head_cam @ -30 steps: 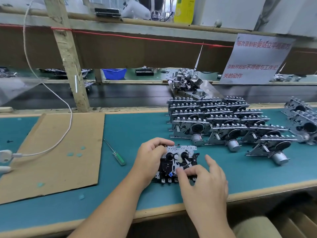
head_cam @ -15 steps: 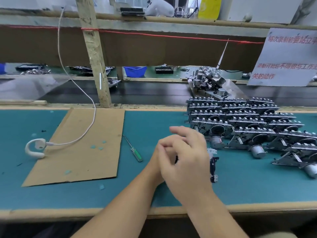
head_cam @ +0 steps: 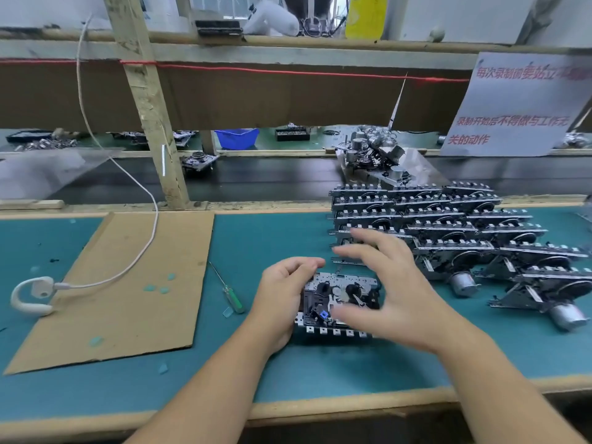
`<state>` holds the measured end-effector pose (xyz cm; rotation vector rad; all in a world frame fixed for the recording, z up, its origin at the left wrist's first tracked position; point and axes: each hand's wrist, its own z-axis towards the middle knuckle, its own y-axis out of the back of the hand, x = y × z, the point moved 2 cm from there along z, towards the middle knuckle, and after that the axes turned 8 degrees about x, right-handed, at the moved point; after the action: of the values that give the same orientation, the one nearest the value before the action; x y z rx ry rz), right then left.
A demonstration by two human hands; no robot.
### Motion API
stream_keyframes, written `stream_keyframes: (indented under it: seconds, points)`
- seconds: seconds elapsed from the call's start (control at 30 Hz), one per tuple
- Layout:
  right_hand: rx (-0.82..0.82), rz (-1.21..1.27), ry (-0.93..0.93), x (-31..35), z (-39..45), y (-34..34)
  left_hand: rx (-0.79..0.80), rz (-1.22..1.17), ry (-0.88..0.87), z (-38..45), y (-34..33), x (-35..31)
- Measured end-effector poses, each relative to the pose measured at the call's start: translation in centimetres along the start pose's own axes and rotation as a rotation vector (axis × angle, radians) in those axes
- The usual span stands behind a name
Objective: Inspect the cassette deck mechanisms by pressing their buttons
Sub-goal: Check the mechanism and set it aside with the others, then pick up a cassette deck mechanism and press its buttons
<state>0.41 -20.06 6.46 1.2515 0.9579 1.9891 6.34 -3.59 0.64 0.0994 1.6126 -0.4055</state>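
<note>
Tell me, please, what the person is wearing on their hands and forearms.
Nothing shows on either: the left hand and right hand are bare, without gloves, rings or a watch, and both forearms are uncovered to the frame edge, with no sleeve in view.

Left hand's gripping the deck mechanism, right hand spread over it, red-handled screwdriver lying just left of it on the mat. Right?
Not quite: the head view shows the screwdriver has a green handle, not red. The rest holds: the left hand grips the deck mechanism, the right hand is spread over it, and the screwdriver lies left of it on the mat.
</note>
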Motion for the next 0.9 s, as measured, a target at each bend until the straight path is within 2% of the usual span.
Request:
stream_keyframes:
  seconds: [0.03, 0.07, 0.1, 0.13, 0.27, 0.43, 0.53, 0.63, 0.77, 0.9]
  points:
    - [0.167, -0.013, -0.017, -1.7, -0.9, -0.4, -0.021, -0.013, 0.012, 0.1, 0.0, -0.1]
    - [0.25, -0.011, -0.035, -3.3, -2.0, -0.2, -0.024, -0.028, 0.034, 0.1, -0.1, -0.1]
    - [0.248, -0.004, -0.053, -4.6, -2.8, 0.0, -0.019, -0.038, 0.052, 0.1, -0.2, -0.1]
    - [0.22, -0.025, -0.042, -5.1, -3.2, -0.3, -0.013, -0.044, 0.064, 0.1, -0.2, -0.1]
    - [-0.068, -0.119, 0.13, -4.9, -3.0, -2.1, 0.003, -0.094, 0.098, -0.3, -0.3, -0.7]
    - [-0.162, 0.095, 0.085, -5.1, -3.3, -1.5, 0.064, -0.019, 0.063, -0.2, -0.7, -0.4]
    - [-0.168, 0.156, 0.021, -5.3, -3.8, -1.3, 0.108, 0.038, 0.053, -0.1, -1.0, -0.2]
    - [-0.139, 0.169, 0.036, -5.0, -3.8, -1.3, 0.119, 0.051, 0.03, -0.1, -0.9, -0.1]
    - [-0.053, 0.089, 0.109, -4.7, -3.6, -1.6, 0.144, 0.008, -0.023, -0.3, -0.6, -0.3]
    - [-0.061, 0.033, 0.089, -5.2, -3.5, -1.6, 0.183, -0.003, -0.07, -0.3, -0.6, -0.4]
